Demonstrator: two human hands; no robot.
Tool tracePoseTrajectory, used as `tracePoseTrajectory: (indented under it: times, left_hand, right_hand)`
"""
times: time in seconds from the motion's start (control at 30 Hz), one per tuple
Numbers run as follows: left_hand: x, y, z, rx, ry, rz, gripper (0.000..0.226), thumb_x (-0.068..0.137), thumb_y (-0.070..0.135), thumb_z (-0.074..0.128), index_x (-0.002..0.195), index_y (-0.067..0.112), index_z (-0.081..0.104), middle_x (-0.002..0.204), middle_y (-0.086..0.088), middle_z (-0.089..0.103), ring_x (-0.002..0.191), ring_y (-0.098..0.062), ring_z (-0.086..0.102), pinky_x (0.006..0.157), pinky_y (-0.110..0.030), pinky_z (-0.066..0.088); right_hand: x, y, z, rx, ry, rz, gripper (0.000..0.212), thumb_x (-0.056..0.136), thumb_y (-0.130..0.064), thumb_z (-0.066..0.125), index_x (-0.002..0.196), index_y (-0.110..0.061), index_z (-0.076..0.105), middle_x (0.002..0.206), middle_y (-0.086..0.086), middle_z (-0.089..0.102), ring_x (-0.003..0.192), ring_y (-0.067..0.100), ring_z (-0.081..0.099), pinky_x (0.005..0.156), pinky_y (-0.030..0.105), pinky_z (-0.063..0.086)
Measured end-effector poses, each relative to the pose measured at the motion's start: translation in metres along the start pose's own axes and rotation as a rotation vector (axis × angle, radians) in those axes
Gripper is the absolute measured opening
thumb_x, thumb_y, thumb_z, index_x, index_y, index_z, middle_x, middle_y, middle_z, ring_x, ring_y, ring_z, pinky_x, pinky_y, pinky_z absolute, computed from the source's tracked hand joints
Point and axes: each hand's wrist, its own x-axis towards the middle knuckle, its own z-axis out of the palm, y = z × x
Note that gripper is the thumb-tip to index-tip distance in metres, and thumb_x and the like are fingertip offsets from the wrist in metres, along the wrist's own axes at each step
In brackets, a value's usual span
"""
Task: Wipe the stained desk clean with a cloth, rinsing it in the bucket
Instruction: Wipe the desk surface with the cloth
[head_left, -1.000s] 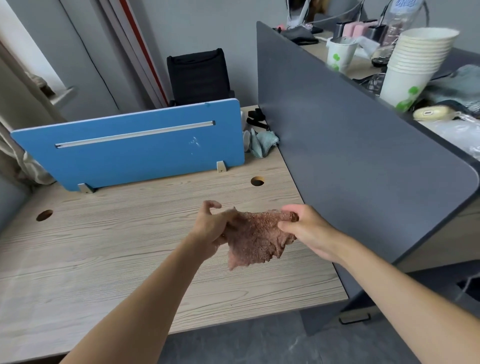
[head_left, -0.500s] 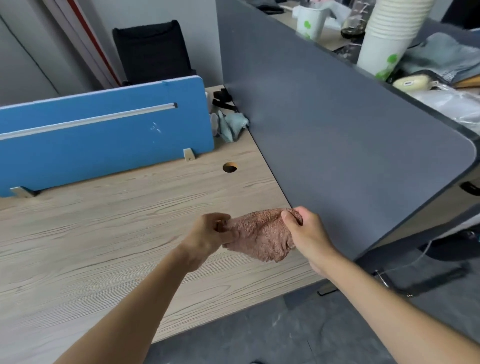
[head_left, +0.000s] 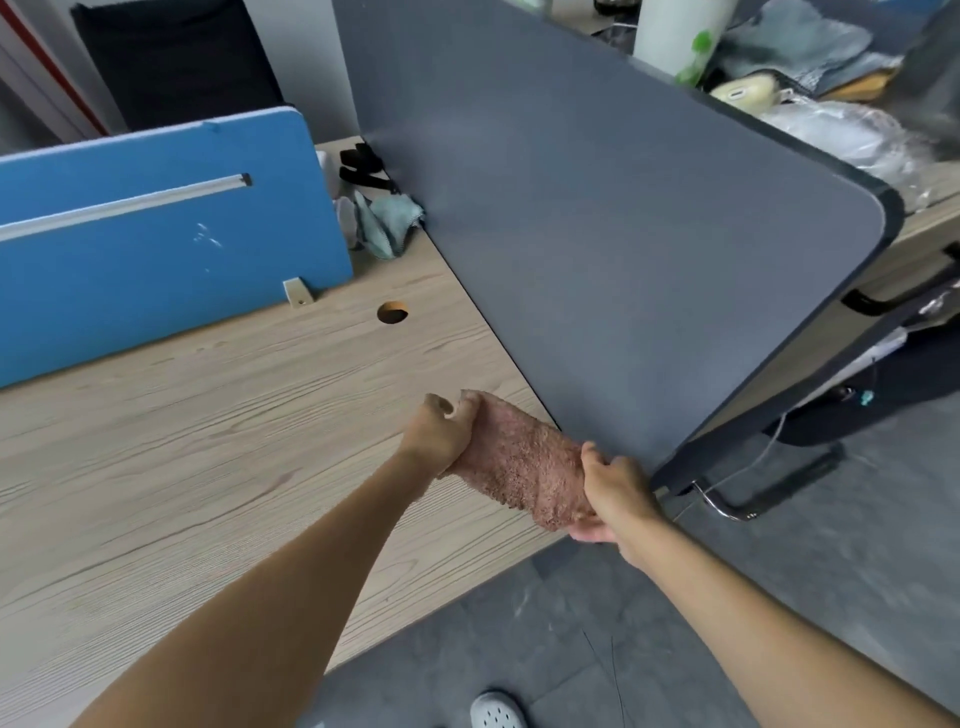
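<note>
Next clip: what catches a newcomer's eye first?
A brownish-pink cloth is gripped at its ends by the left hand and right hand over the near right corner of the wooden desk. A large grey partition rises along the desk's right edge; a blue divider stands at its far left.

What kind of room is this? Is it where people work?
Most likely an office. A wooden desk has a round cable hole, a blue divider panel and a grey divider panel stand along its edges, and a black chair sits behind.
</note>
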Motion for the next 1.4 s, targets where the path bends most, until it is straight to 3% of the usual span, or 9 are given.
tracePoseTrajectory:
  times: [0.13,0.27,0.37,0.47,0.63,0.83,1.13,1.3,1.4]
  left_hand:
    - [0.013,-0.029,0.005,0.618,-0.149,0.074,0.066,0.095,0.03,0.063,0.15,0.013,0.03,0.15,-0.017,0.034,0.13,-0.036,0.046,0.11,-0.045,0.042]
    - [0.02,-0.05,0.005,0.92,-0.243,0.183,0.089,0.088,0.028,0.073,0.157,0.02,0.018,0.165,-0.013,0.007,0.15,-0.035,0.015,0.117,-0.054,0.029]
    - [0.033,-0.059,0.002,1.036,-0.326,0.157,0.114,0.081,0.039,0.08,0.159,0.022,-0.002,0.165,-0.013,-0.014,0.152,-0.037,-0.007,0.118,-0.061,0.019]
    - [0.047,-0.075,0.003,1.111,-0.354,0.151,0.125,0.077,0.048,0.08,0.158,0.022,-0.011,0.164,-0.014,-0.02,0.151,-0.037,-0.012,0.118,-0.062,0.017]
    - [0.051,-0.101,0.011,1.18,-0.264,0.164,0.122,0.079,0.05,0.077,0.157,0.027,-0.014,0.164,-0.01,-0.021,0.152,-0.032,-0.012,0.122,-0.056,0.015]
    - [0.071,-0.085,-0.002,1.164,-0.196,0.286,0.105,0.069,0.054,0.083,0.152,0.031,0.023,0.15,-0.002,0.029,0.138,-0.025,0.033,0.113,-0.043,0.036]
    - [0.093,-0.085,-0.014,1.078,-0.173,0.178,0.117,0.06,0.053,0.088,0.15,0.038,0.015,0.163,-0.006,0.005,0.15,-0.033,0.007,0.116,-0.054,0.03]
    - [0.106,-0.071,-0.026,1.078,-0.18,0.217,0.106,0.063,0.047,0.089,0.148,0.036,0.028,0.149,-0.003,0.027,0.136,-0.03,0.029,0.105,-0.048,0.042]
    - [0.121,-0.064,-0.035,1.104,-0.165,0.183,0.116,0.061,0.042,0.092,0.151,0.033,0.019,0.15,-0.009,0.021,0.137,-0.034,0.027,0.106,-0.049,0.04]
  right_hand:
    - [0.003,0.038,-0.01,-0.91,0.149,-0.354,0.03,0.103,-0.026,0.045,0.124,-0.006,0.053,0.117,0.01,0.058,0.108,0.028,0.059,0.071,0.029,0.045]
    - [0.028,0.064,0.002,-1.019,0.03,-0.887,0.052,0.091,-0.006,0.062,0.141,-0.007,0.05,0.145,0.01,0.05,0.137,0.028,0.044,0.114,0.039,0.04]
    - [0.051,0.074,0.023,-1.117,-0.036,-1.057,0.062,0.094,-0.015,0.057,0.152,-0.006,0.038,0.161,0.01,0.032,0.151,0.024,0.027,0.121,0.041,0.028]
    - [0.076,0.084,0.047,-1.183,-0.082,-1.032,0.062,0.101,-0.034,0.031,0.156,-0.006,0.029,0.165,0.011,0.021,0.153,0.024,0.017,0.124,0.04,0.022]
    - [0.106,0.094,0.067,-1.241,-0.036,-0.985,0.068,0.1,-0.047,0.027,0.156,-0.009,0.029,0.164,0.011,0.023,0.152,0.024,0.023,0.119,0.043,0.017]
    - [0.132,0.077,0.074,-1.15,0.112,-0.855,0.063,0.103,-0.046,0.022,0.156,-0.012,0.026,0.165,0.012,0.018,0.153,0.025,0.017,0.122,0.043,0.016]
    - [0.112,0.094,0.08,-1.198,0.072,-1.0,0.06,0.101,-0.044,0.031,0.156,-0.021,0.032,0.167,0.009,0.015,0.155,0.026,0.01,0.122,0.049,0.021]
    - [0.144,0.062,0.09,-1.15,0.207,-0.87,0.06,0.103,-0.041,0.026,0.157,-0.016,0.03,0.166,0.011,0.014,0.155,0.025,0.008,0.124,0.046,0.017]
    - [0.133,0.066,0.104,-1.142,0.224,-0.885,0.062,0.103,-0.041,0.024,0.156,-0.009,0.029,0.165,0.016,0.016,0.154,0.029,0.01,0.122,0.05,0.02]
